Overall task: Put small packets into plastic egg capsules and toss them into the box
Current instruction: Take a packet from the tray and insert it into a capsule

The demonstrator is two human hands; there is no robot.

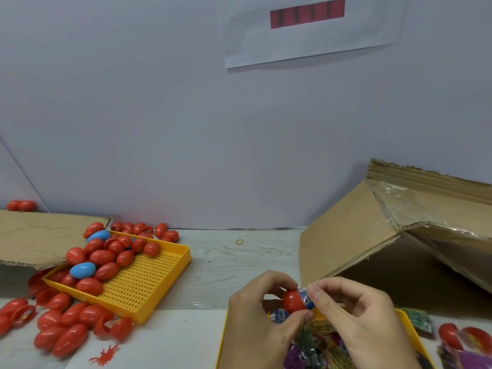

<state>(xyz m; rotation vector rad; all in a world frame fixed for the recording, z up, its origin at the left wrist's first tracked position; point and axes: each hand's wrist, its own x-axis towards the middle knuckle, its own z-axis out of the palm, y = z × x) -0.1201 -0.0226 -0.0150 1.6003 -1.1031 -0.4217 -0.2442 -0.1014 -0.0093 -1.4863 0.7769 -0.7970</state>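
Observation:
My left hand [262, 312] grips a red egg capsule half [292, 301] low in the middle of the head view. My right hand [354, 312] pinches a small blue packet [306, 298] whose end sits in the capsule's open side. Both hands hover over a yellow tray [411, 334] with several purple, green and gold packets [316, 347]. A large cardboard box [372, 235] lies tipped on its side at the right, its dark opening facing me.
At the left, a yellow perforated tray [149, 280] holds several red egg capsules and two blue ones. More red capsules [61, 331] lie loose on the table around it. A flat cardboard flap [34, 238] is at far left. A rubber band [239, 242] lies mid-table.

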